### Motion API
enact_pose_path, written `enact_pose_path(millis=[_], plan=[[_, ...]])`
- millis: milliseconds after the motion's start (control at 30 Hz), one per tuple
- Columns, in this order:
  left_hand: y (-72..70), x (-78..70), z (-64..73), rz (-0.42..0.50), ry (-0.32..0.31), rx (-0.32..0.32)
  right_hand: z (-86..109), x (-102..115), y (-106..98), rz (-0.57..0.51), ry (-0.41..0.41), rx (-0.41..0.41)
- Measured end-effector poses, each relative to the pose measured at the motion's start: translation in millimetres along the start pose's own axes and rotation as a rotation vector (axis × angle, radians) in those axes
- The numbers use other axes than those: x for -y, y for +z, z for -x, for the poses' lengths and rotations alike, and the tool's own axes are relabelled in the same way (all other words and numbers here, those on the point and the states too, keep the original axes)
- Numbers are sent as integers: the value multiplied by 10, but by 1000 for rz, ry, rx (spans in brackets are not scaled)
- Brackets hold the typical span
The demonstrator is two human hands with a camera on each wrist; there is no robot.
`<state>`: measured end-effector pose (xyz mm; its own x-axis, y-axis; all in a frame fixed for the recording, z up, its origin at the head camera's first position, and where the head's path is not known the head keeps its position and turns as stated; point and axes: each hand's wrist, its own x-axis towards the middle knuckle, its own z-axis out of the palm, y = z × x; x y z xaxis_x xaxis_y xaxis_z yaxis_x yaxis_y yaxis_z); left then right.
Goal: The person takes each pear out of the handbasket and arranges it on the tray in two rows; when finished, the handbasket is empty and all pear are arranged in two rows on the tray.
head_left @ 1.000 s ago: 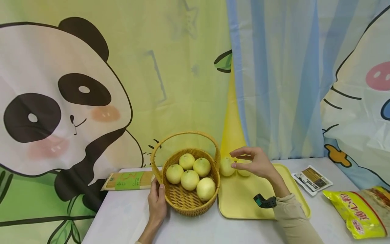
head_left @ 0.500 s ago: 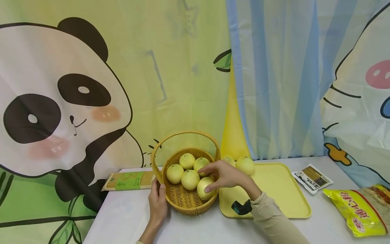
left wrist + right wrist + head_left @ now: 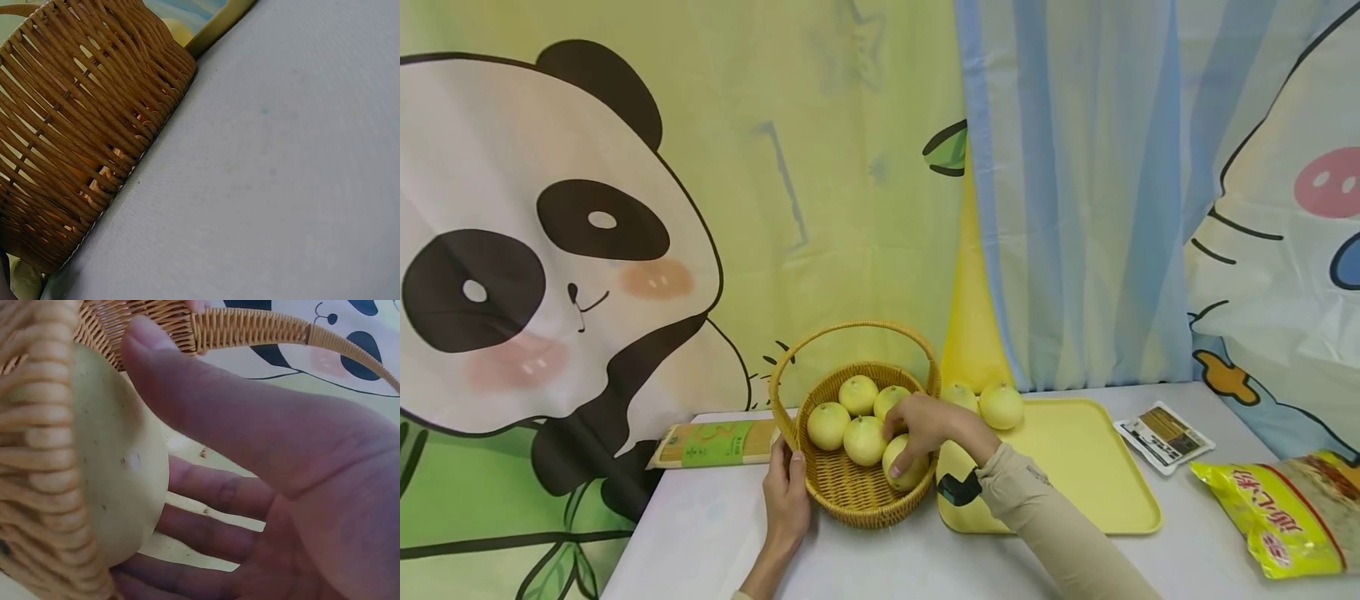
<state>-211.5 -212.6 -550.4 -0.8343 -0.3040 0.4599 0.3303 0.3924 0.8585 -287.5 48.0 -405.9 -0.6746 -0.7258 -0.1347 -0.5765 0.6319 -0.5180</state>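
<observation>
A wicker basket (image 3: 865,518) with an arched handle (image 3: 857,325) stands on the table with several round pale-yellow fruits (image 3: 864,442) inside. My left hand (image 3: 787,500) holds its left side, near the foot of the handle. Reaching over the right rim, my right hand (image 3: 928,423) grips the front-right fruit (image 3: 898,469) in the basket. In the right wrist view, thumb and fingers lie on either side of that fruit (image 3: 119,462), partly behind the wicker rim. Two more such fruits (image 3: 1002,406) sit at the back-left of a yellow tray (image 3: 1067,467).
Behind the basket's left side lies a flat noodle pack (image 3: 715,443) with a green label. To the tray's right are a small white-and-brown packet (image 3: 1165,437) and a yellow bag (image 3: 1273,517). A printed curtain (image 3: 865,208) hangs behind the table.
My right hand has moved left from the fruits on the tray into the basket, and its fingers have closed round the front-right fruit. The left hand stays on the basket.
</observation>
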Motion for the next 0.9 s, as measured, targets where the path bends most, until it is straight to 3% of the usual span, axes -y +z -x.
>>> enact_pose_path(millis=[267, 467, 733, 900], plan=[[-6, -33, 15, 22, 19, 13, -142, 34, -5, 12, 115, 103], [-16, -21, 3, 16, 23, 5, -176, 45, -9, 13, 158, 134], [-18, -24, 5, 14, 18, 6, -197, 25, -3, 19, 175, 164], [-6, -9, 0, 15, 6, 8, -187, -3, 20, -12, 165, 136]])
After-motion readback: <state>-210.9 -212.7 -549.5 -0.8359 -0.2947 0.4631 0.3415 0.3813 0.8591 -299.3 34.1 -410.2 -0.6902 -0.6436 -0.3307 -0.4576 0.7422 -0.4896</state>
